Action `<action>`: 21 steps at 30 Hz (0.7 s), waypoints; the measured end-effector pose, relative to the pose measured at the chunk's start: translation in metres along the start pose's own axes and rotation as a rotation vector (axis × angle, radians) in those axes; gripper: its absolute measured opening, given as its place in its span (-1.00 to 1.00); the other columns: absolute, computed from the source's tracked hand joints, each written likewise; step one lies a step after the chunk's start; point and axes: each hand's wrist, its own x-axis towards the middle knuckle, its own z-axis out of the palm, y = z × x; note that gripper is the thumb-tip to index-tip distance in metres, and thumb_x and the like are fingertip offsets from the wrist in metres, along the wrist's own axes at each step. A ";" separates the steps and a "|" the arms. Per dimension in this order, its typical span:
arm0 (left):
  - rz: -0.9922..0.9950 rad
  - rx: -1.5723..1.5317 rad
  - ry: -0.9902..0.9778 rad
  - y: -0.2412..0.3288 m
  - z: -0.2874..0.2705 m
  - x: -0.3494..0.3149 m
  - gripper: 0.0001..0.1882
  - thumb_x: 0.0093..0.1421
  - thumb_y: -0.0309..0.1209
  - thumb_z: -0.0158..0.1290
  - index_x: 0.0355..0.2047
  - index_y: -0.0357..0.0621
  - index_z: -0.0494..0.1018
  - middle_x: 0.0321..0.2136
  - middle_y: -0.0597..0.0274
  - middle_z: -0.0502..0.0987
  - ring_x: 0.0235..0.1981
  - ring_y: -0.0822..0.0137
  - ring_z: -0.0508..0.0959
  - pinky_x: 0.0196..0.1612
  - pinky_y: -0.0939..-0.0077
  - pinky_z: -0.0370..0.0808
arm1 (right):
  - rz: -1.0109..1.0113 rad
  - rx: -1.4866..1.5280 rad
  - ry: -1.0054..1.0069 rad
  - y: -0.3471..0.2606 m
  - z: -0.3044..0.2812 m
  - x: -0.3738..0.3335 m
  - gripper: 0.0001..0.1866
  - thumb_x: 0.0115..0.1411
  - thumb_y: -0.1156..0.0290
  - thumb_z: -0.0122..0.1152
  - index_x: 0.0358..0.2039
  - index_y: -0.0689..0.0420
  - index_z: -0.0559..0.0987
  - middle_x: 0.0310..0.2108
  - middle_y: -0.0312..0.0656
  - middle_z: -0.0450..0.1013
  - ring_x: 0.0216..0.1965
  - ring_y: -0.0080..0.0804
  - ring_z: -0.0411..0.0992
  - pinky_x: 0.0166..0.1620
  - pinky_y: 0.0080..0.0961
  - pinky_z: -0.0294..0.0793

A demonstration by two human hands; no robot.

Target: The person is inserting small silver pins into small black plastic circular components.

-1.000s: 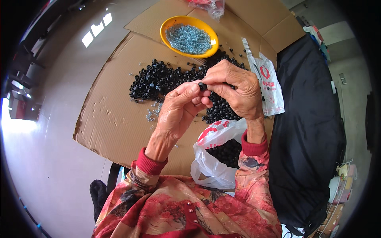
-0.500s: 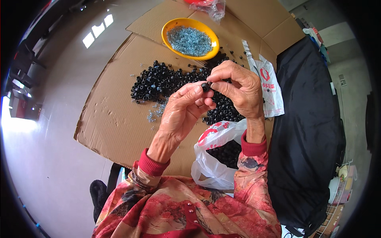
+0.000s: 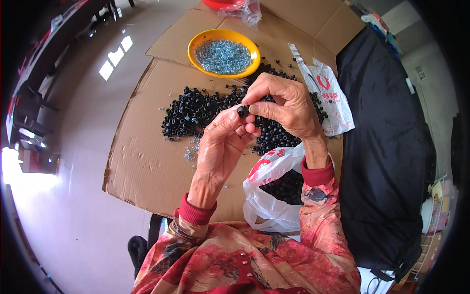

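Between the thumb and fingers of my left hand sits a round black hollow piece, its dark opening showing. My right hand meets it from the right, thumb and forefinger pinched together at its edge; whatever they hold is too small or hidden to make out. Both hands are above a spread pile of similar black hollow pieces on flattened cardboard. A few tiny silvery-blue bits lie among and beside the pile.
Beyond the pile stands a yellow bowl full of tiny silvery-blue bits. A white plastic bag holding black balls lies open near my body. Another flat white bag is at the right, beside black fabric. A red container is at the far edge.
My hands have shifted slightly left in the picture, still together at the black piece. Its opening now shows more plainly. The whole view has tilted a little.
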 end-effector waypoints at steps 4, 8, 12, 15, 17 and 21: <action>-0.052 -0.027 -0.018 -0.001 0.003 0.001 -0.74 0.15 -0.39 0.00 -0.20 -0.29 0.38 -0.36 0.15 0.50 -0.39 0.38 0.51 -0.18 0.34 0.48 | 0.174 0.162 -0.013 -0.007 -0.002 -0.002 -0.92 0.02 0.61 0.17 -0.42 0.29 0.52 -0.42 -0.20 0.40 -0.37 -0.53 0.40 -0.30 -0.64 0.42; -0.057 -0.026 -0.018 -0.004 0.003 0.002 -0.74 0.14 -0.41 0.00 -0.17 -0.26 0.37 -0.36 0.14 0.52 -0.38 0.37 0.52 -0.17 0.32 0.47 | 0.112 0.217 -0.019 0.002 -0.006 -0.004 -0.93 0.02 0.62 0.15 -0.43 0.30 0.51 -0.42 -0.21 0.40 -0.42 -0.54 0.41 -0.33 -0.66 0.44; -0.055 -0.017 -0.042 -0.007 0.002 0.003 -0.74 0.15 -0.42 -0.01 -0.16 -0.27 0.36 -0.37 0.13 0.52 -0.38 0.37 0.52 -0.17 0.31 0.47 | 0.139 0.300 -0.034 0.008 -0.008 -0.009 -0.94 0.01 0.63 0.15 -0.44 0.29 0.51 -0.43 -0.22 0.40 -0.46 -0.56 0.42 -0.35 -0.68 0.43; -0.057 0.008 -0.045 -0.008 0.003 0.003 -0.75 0.15 -0.43 -0.02 -0.16 -0.27 0.37 -0.36 0.12 0.52 -0.38 0.36 0.53 -0.17 0.30 0.46 | 0.130 0.333 -0.056 0.009 -0.011 -0.012 -0.95 0.02 0.63 0.14 -0.44 0.29 0.51 -0.43 -0.22 0.39 -0.46 -0.57 0.42 -0.35 -0.68 0.43; -0.067 0.023 -0.052 -0.010 0.005 0.003 -0.75 0.16 -0.44 -0.03 -0.17 -0.27 0.37 -0.36 0.11 0.53 -0.38 0.36 0.53 -0.17 0.29 0.46 | 0.125 0.305 -0.035 0.006 -0.014 -0.015 -0.95 0.03 0.61 0.13 -0.44 0.29 0.51 -0.44 -0.22 0.39 -0.47 -0.57 0.42 -0.35 -0.69 0.42; -0.054 0.038 -0.063 -0.011 0.002 0.003 -0.75 0.16 -0.44 -0.03 -0.16 -0.28 0.38 -0.36 0.10 0.53 -0.38 0.35 0.53 -0.17 0.27 0.45 | 0.081 0.224 -0.054 0.010 -0.014 -0.016 -0.92 0.04 0.53 0.12 -0.43 0.28 0.51 -0.52 -0.25 0.48 -0.50 -0.60 0.44 -0.35 -0.68 0.42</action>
